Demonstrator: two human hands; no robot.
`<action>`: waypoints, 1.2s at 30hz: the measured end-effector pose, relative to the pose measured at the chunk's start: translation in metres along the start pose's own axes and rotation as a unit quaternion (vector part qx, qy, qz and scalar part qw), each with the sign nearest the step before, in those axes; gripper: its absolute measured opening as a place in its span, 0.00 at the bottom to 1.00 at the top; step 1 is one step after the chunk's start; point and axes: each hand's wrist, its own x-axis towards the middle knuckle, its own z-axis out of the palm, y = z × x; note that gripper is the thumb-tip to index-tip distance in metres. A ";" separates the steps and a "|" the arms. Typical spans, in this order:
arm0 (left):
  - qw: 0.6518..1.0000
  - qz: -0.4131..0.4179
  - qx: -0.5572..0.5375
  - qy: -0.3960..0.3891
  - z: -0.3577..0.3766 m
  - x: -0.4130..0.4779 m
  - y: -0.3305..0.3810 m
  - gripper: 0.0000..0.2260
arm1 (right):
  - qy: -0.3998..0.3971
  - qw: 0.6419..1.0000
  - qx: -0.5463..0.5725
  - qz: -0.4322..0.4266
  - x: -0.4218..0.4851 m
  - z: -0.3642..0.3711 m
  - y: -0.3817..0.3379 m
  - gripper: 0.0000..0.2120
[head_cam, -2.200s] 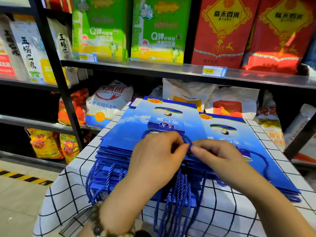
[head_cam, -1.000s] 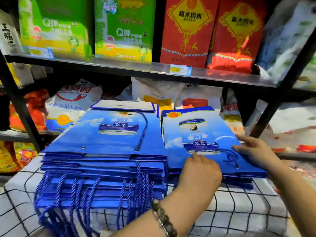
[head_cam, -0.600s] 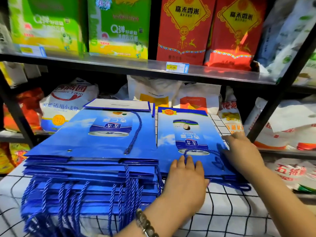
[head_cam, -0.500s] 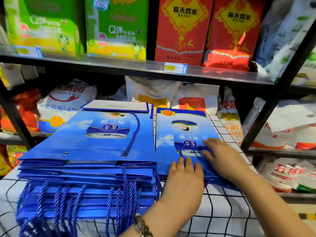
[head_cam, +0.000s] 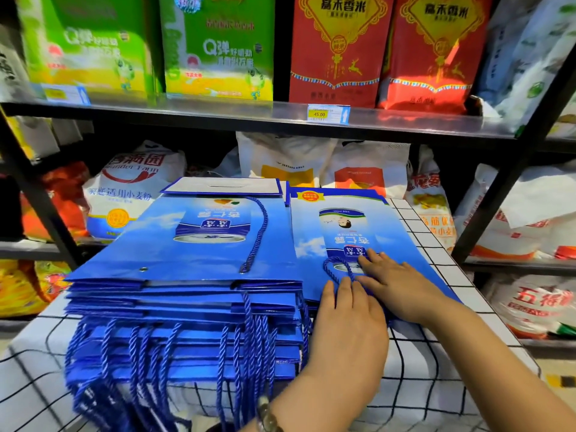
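where the checked tablecloth (head_cam: 436, 363) runs off to the left, the tall stack of blue paper bags (head_cam: 187, 263) lies flat on it, its twisted rope handles (head_cam: 149, 363) hanging over the near edge in a bunch. one cord lies loose across the top of that stack. behind it, on a lower shelf, leans a white flour sack (head_cam: 131, 194), and up on the metal shelf (head_cam: 218, 115) stand two green rice bags (head_cam: 218, 48).

just beside the tall stack, to its right, sits a lower pile, and the top blue bag (head_cam: 352, 226) of it is the one under my hands. it lies flat, printed side up, near the table's right edge. above it two red rice bags (head_cam: 336, 48) stand on the metal shelf over a price tag (head_cam: 327, 114).

my left hand (head_cam: 346, 332) rests on the bag's near edge, close against the tall stack, fingers straight and together, pinching nothing. a wristband (head_cam: 266, 416) sits at that wrist. the bag's rope loop (head_cam: 333, 266) lies on the print, between my left fingertips and my right hand (head_cam: 396, 285). that hand lies palm down on the same bag, fingers straight and slightly spread, tips at the printed can, pressing flat rather than gripping.

past the black upright (head_cam: 505, 194), white sacks (head_cam: 536, 300) fill the lower shelves.
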 end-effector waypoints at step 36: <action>0.976 -0.162 -0.125 0.072 -0.149 -0.069 -0.117 0.13 | 0.128 0.959 0.177 -0.180 -0.018 -0.089 -0.135 0.16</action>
